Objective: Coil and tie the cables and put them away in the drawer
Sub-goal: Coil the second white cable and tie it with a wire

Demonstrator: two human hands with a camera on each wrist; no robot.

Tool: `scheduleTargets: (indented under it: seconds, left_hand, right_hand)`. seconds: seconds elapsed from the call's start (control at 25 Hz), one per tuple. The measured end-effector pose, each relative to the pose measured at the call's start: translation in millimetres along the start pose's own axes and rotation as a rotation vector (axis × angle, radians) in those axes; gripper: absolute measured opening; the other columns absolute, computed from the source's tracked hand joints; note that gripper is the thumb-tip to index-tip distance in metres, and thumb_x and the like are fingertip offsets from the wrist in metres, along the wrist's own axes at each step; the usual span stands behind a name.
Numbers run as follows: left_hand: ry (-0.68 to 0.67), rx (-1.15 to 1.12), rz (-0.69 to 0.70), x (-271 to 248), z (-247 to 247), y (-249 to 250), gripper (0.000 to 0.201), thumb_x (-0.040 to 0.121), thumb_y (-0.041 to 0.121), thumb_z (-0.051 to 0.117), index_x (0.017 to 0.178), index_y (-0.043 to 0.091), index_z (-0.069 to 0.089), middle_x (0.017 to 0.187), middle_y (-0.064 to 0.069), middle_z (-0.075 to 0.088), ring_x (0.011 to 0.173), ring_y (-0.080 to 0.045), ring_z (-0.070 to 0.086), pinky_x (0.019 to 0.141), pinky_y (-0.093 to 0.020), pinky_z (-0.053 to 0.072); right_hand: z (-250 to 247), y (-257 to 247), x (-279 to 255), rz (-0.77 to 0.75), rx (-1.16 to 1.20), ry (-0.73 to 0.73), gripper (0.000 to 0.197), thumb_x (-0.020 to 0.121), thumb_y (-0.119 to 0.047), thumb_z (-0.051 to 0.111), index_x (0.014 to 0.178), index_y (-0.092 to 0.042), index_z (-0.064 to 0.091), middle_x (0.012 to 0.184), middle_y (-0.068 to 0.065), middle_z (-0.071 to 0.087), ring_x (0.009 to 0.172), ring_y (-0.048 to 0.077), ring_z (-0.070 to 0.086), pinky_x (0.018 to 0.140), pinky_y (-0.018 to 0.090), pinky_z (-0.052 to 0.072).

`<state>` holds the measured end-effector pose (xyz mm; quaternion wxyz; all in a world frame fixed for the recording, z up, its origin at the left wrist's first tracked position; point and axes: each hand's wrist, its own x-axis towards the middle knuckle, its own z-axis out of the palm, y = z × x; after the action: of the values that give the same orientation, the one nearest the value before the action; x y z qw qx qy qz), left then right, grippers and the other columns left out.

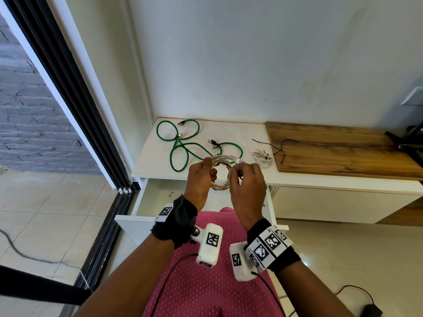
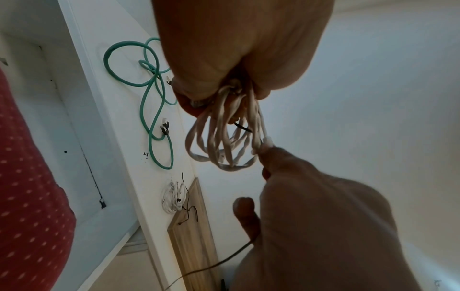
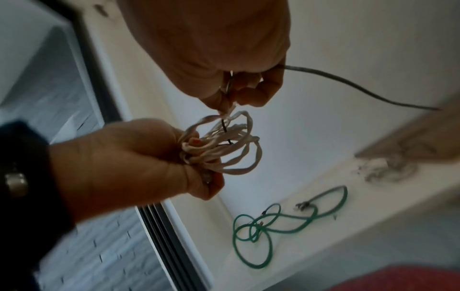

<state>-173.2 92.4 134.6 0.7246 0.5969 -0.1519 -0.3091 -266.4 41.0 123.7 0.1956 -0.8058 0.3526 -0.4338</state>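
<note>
The coiled white cable (image 1: 220, 173) hangs above the open drawer (image 1: 146, 197), gripped by the left hand (image 1: 199, 179). The right hand (image 1: 248, 186) pinches a black twist tie (image 3: 225, 128); cinch it tight where loops bunch. Only the right wrist view shows the tie crossing the coil; the head view shows green cables (image 1: 183, 147) on the bench (image 1: 240, 133) behind the drawer.

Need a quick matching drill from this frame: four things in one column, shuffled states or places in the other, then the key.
Things:
1. white cable coil
2. green cable
3. drawer
4. small white bundle

States or places:
A. pulled open below the cabinet top
B. gripped by the left hand, pinched by the right hand
C. lies on the white top near the wooden board
D. sprawled uncoiled on the white top

Pairs: 1-B, 2-D, 3-A, 4-C
</note>
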Motion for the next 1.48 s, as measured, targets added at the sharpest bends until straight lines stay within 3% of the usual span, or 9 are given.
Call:
scheduleTargets:
  seconds: [0.16, 0.44, 0.56, 0.72, 0.8, 1.0, 1.08, 1.28, 1.48]
  left_hand:
    - [-0.002, -0.011, -0.004, -1, 2, 0, 0.033, 0.103, 0.02, 0.037, 0.084, 0.014, 0.063, 0.06, 0.003, 0.043, 0.06, -0.011, 0.038, 0.056, -0.022, 0.035]
    - [-0.035, 0.062, 0.1, -2, 0, -1, 0.031, 0.103, 0.016, 0.038, 0.083, 0.017, 0.063, 0.07, -0.003, 0.042, 0.068, -0.012, 0.039, 0.065, -0.026, 0.036]
    - [0.026, 0.202, 0.249, 2, -5, -5, 0.031, 0.101, 0.015, 0.042, 0.077, 0.011, 0.061, 0.059, 0.006, 0.039, 0.059, -0.01, 0.035, 0.057, -0.024, 0.032]
    - [0.078, 0.438, 0.367, 9, -18, -12, 0.028, 0.101, 0.021, 0.045, 0.102, 0.005, 0.068, 0.072, 0.008, 0.06, 0.067, -0.005, 0.052, 0.065, -0.022, 0.041]
    - [0.1, 0.593, 0.403, 9, -23, -13, 0.028, 0.101, 0.023, 0.044, 0.107, 0.011, 0.069, 0.09, -0.001, 0.069, 0.081, -0.013, 0.06, 0.071, -0.021, 0.043]
    - [0.073, 0.684, 0.44, 2, -20, -11, 0.029, 0.102, 0.023, 0.042, 0.111, 0.014, 0.068, 0.096, -0.003, 0.07, 0.081, -0.016, 0.061, 0.071, -0.022, 0.042]
    - [0.077, 0.682, 0.451, 1, -19, -10, 0.028, 0.102, 0.022, 0.043, 0.11, 0.013, 0.068, 0.095, -0.004, 0.071, 0.08, -0.017, 0.061, 0.072, -0.026, 0.044]
    - [0.102, 0.682, 0.439, 3, -26, -11, 0.028, 0.101, 0.021, 0.044, 0.106, 0.01, 0.069, 0.094, -0.007, 0.07, 0.081, -0.018, 0.06, 0.066, -0.01, 0.038]
    - [0.064, 0.649, 0.414, -3, -21, -10, 0.027, 0.101, 0.018, 0.044, 0.104, 0.007, 0.069, 0.095, -0.009, 0.071, 0.085, -0.021, 0.062, 0.077, -0.031, 0.047]
  right_hand:
    - [0, -2, 2, 0.17, 0.168, -0.098, 0.01, 0.091, -0.016, 0.062, 0.095, -0.008, 0.065, 0.092, 0.006, 0.061, 0.079, 0.011, 0.053, 0.061, 0.005, 0.032]
    - [1, -8, 7, 0.207, 0.183, -0.185, 0.01, 0.09, -0.018, 0.065, 0.094, -0.011, 0.071, 0.09, 0.004, 0.065, 0.076, 0.009, 0.055, 0.061, 0.004, 0.033]
    - [-6, -9, 10, 0.28, 0.242, -0.283, 0.01, 0.087, -0.017, 0.068, 0.092, -0.009, 0.072, 0.083, 0.003, 0.07, 0.07, 0.011, 0.062, 0.064, 0.017, 0.046]
    - [-37, -11, 23, 0.583, 0.618, -0.532, 0.013, 0.084, -0.001, 0.068, 0.095, 0.005, 0.068, 0.074, 0.018, 0.071, 0.048, 0.017, 0.057, 0.042, 0.022, 0.043]
    - [-54, -10, 30, 0.652, 0.806, -0.595, 0.016, 0.084, 0.004, 0.065, 0.1, 0.008, 0.066, 0.077, 0.022, 0.07, 0.052, 0.021, 0.061, 0.047, 0.023, 0.05]
    - [-77, -6, 28, 0.603, 1.072, -0.78, 0.024, 0.085, 0.01, 0.054, 0.107, 0.012, 0.064, 0.096, 0.028, 0.068, 0.078, 0.032, 0.071, 0.067, 0.032, 0.059]
    - [-81, -2, 23, 0.596, 1.184, -0.785, 0.027, 0.083, 0.01, 0.052, 0.107, 0.011, 0.064, 0.096, 0.027, 0.069, 0.082, 0.033, 0.071, 0.069, 0.034, 0.059]
    - [-85, -1, 20, 0.532, 1.192, -0.649, 0.021, 0.072, 0.001, 0.065, 0.091, 0.003, 0.073, 0.085, 0.023, 0.071, 0.075, 0.034, 0.071, 0.064, 0.033, 0.059]
    - [-77, -4, 22, 0.284, 1.023, -0.399, 0.012, 0.07, -0.013, 0.072, 0.079, -0.017, 0.078, 0.082, 0.006, 0.073, 0.077, 0.022, 0.067, 0.065, 0.029, 0.055]
